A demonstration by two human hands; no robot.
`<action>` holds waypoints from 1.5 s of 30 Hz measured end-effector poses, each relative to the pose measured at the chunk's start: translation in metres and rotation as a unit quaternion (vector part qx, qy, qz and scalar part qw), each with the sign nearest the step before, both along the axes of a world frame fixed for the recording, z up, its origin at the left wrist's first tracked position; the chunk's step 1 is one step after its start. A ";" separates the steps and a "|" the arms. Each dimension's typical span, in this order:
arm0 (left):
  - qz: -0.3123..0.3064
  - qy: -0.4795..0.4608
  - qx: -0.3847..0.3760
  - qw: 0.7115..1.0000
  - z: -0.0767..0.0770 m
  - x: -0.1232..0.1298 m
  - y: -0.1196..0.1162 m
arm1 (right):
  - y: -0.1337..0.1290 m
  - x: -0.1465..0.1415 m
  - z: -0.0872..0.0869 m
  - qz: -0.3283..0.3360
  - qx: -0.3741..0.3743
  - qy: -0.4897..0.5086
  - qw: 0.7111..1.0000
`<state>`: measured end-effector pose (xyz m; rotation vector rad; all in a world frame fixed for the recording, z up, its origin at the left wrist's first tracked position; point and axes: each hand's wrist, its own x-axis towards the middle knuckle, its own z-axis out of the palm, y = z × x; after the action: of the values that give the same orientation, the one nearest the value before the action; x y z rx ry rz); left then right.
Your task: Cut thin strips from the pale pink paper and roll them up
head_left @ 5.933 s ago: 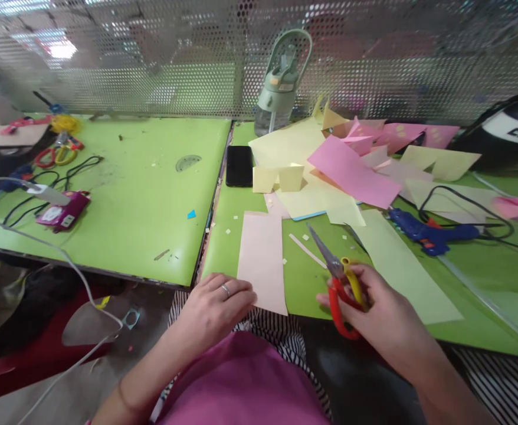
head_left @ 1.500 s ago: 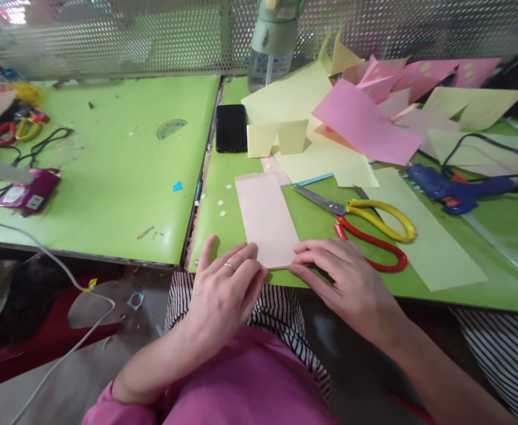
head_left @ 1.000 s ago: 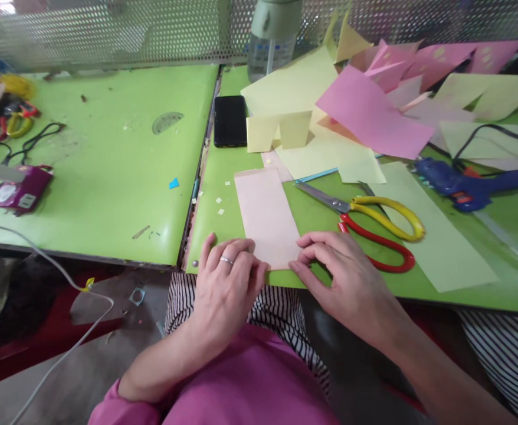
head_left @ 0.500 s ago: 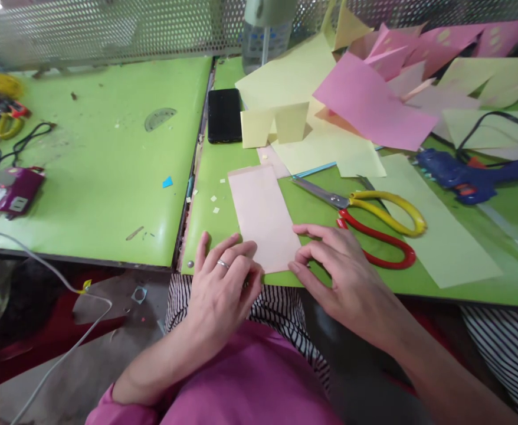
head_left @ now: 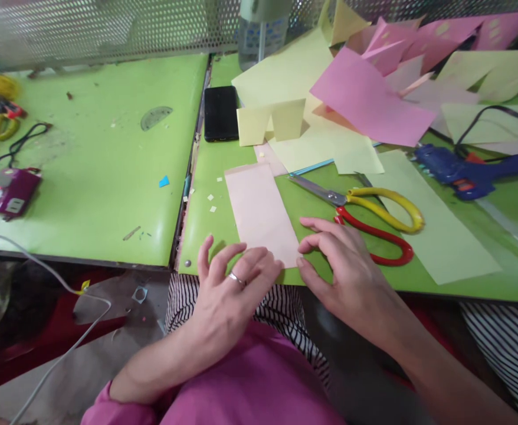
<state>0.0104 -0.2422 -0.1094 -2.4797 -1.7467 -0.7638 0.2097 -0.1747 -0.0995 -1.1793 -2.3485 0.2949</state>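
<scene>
A pale pink sheet of paper (head_left: pixel 265 203), with a narrow fold along its far end, lies on the green table in front of me. My left hand (head_left: pixel 236 280), with a ring on one finger, rests over its near edge with fingers spread and fingertips on the paper. My right hand (head_left: pixel 341 265) is at the lower right corner, fingers curved and apart, thumb and index tips at the paper's side edge. Just beyond it are scissors (head_left: pixel 341 198) with one yellow and one red handle.
A black phone (head_left: pixel 220 113), a folded yellow card (head_left: pixel 288 120) and a bottle (head_left: pixel 261 38) stand farther back. Pink sheets (head_left: pixel 369 97) pile up at the right, near a blue glue gun (head_left: pixel 458 171). A protractor (head_left: pixel 156 118) lies across the table seam.
My left hand has slid right along the paper's near edge, its fingers stretching out more. My right hand has shifted slightly to the right. The paper stays about where it was.
</scene>
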 end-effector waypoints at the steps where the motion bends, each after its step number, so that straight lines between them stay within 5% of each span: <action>1: -0.013 0.023 0.006 1.000 0.000 0.001 -0.003 | -0.001 0.001 0.001 0.007 0.007 -0.002 1.000; 8: -0.010 0.126 0.035 0.991 0.001 0.009 -0.020 | -0.033 -0.001 -0.001 0.047 0.148 -0.088 0.984; 16: 0.021 0.081 0.030 0.996 -0.020 -0.013 -0.039 | -0.039 -0.002 -0.009 0.055 0.152 -0.089 0.983; 22: 0.059 0.019 0.041 0.997 -0.022 -0.011 -0.033 | -0.034 -0.004 -0.012 0.048 0.157 -0.079 0.983; 37: -0.018 -0.089 0.099 0.991 -0.030 -0.020 -0.014 | -0.038 0.007 -0.021 -0.025 0.156 -0.025 0.987; 45: -0.020 -0.044 0.117 0.992 -0.033 -0.022 -0.017 | -0.043 0.003 -0.019 0.022 0.190 -0.070 0.979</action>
<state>-0.0115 -0.2595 -0.1419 -2.3650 -1.5331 -1.0312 0.2128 -0.2174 -0.1181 -0.9875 -2.4099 -0.2239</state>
